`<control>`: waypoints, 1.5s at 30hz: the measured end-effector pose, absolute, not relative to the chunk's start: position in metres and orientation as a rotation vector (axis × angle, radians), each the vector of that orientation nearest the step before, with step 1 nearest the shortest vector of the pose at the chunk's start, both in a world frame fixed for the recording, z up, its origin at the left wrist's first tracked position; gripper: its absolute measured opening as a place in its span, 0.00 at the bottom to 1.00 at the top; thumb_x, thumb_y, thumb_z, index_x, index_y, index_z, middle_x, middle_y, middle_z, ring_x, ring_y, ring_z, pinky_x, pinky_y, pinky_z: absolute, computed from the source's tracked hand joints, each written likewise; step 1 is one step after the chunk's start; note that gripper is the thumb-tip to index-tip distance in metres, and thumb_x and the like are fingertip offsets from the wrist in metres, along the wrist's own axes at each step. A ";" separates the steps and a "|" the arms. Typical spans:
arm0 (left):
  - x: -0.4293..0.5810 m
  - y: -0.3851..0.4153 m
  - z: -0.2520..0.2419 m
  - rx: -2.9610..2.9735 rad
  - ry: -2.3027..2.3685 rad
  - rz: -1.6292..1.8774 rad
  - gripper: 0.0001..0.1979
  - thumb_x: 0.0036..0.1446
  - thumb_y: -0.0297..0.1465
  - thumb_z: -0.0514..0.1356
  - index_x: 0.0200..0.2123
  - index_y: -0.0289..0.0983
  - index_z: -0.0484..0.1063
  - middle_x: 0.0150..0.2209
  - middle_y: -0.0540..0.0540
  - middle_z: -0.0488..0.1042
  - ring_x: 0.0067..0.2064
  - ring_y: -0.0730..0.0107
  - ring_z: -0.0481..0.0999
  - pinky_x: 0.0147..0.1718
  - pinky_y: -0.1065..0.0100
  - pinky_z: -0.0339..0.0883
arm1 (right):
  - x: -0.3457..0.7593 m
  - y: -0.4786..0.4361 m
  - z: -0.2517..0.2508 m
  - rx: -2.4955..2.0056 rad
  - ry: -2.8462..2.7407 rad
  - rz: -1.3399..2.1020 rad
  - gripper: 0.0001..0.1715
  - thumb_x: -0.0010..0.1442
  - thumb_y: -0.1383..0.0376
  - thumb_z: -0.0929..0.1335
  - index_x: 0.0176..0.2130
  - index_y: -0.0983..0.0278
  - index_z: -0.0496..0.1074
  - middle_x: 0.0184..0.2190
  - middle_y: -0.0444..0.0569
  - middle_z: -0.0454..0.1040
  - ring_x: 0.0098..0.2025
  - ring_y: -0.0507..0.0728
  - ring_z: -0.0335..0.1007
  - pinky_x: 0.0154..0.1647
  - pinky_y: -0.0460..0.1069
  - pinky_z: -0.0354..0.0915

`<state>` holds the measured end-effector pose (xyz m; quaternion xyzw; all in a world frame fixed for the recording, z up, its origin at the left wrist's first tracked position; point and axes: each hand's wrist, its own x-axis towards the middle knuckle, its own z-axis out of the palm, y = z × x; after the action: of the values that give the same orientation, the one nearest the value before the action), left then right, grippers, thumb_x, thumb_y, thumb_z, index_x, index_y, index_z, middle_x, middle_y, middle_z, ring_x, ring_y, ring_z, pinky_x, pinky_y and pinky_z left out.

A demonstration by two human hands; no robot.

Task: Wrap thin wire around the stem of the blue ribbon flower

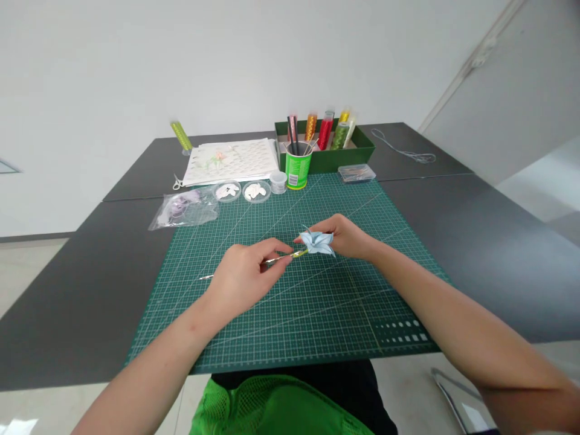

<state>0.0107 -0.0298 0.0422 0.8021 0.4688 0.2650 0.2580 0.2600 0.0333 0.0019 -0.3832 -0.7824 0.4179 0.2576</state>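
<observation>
A pale blue artificial flower with pointed petals hangs over the cutting mat, tilted to the right. Its thin stem is shiny silver, with a yellow-green stretch just under the petals. My left hand pinches this stem between thumb and fingers, and the stem's free end sticks out at the left. Right behind the bloom is my right hand, its fingers closed together. The petals hide part of those fingers, so what they grip cannot be made out.
A green gridded cutting mat covers the dark table. Along its back stand petal dishes, a green can, a needle box and a thread-spool box. At back left lie a plastic bag, scissors and paper sheets.
</observation>
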 end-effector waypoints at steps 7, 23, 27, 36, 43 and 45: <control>0.010 -0.026 0.043 1.993 1.255 0.670 0.07 0.63 0.35 0.62 0.39 0.40 0.79 0.24 0.55 0.80 0.21 0.76 0.72 0.23 0.74 0.60 | 0.262 0.033 0.008 -1.010 -2.054 0.998 0.13 0.60 0.59 0.72 0.40 0.63 0.85 0.32 0.47 0.84 0.31 0.56 0.78 0.31 0.47 0.68; 0.017 -0.031 0.041 1.831 1.092 0.359 0.09 0.61 0.35 0.62 0.30 0.39 0.77 0.25 0.54 0.81 0.21 0.77 0.70 0.20 0.75 0.56 | 0.252 0.022 0.018 -0.892 -2.004 1.114 0.12 0.62 0.58 0.72 0.42 0.58 0.85 0.42 0.48 0.85 0.42 0.57 0.82 0.42 0.50 0.75; 0.013 -0.032 0.045 1.975 1.143 0.534 0.05 0.62 0.34 0.63 0.38 0.40 0.79 0.23 0.55 0.80 0.19 0.77 0.68 0.20 0.75 0.56 | 0.254 0.029 0.008 -0.922 -1.983 1.229 0.14 0.61 0.56 0.73 0.41 0.61 0.85 0.40 0.50 0.85 0.40 0.58 0.81 0.40 0.50 0.72; 0.007 -0.025 0.046 1.739 1.144 0.832 0.10 0.59 0.37 0.64 0.39 0.38 0.82 0.23 0.50 0.79 0.19 0.77 0.63 0.19 0.74 0.53 | 0.247 0.026 0.008 -0.910 -1.858 1.502 0.22 0.56 0.49 0.74 0.26 0.65 0.75 0.16 0.37 0.56 0.21 0.47 0.47 0.23 0.45 0.48; 0.009 -0.014 0.041 1.382 1.063 0.842 0.14 0.55 0.39 0.68 0.40 0.36 0.80 0.21 0.50 0.77 0.17 0.81 0.53 0.17 0.74 0.43 | 0.243 0.032 0.000 -1.405 -1.385 1.392 0.20 0.65 0.50 0.66 0.31 0.61 0.63 0.27 0.43 0.66 0.27 0.51 0.61 0.29 0.46 0.62; 0.010 -0.013 0.039 1.328 1.067 0.847 0.14 0.53 0.39 0.68 0.40 0.36 0.80 0.21 0.51 0.76 0.17 0.82 0.52 0.17 0.74 0.43 | 0.237 0.028 -0.001 -1.337 -1.409 1.150 0.10 0.62 0.58 0.69 0.36 0.61 0.67 0.38 0.46 0.72 0.40 0.54 0.69 0.43 0.50 0.69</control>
<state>0.0102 -0.0134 0.0392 0.5685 0.4564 0.3623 0.5807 0.2374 0.0281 -0.0008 -0.5353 -0.5642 0.4606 0.4279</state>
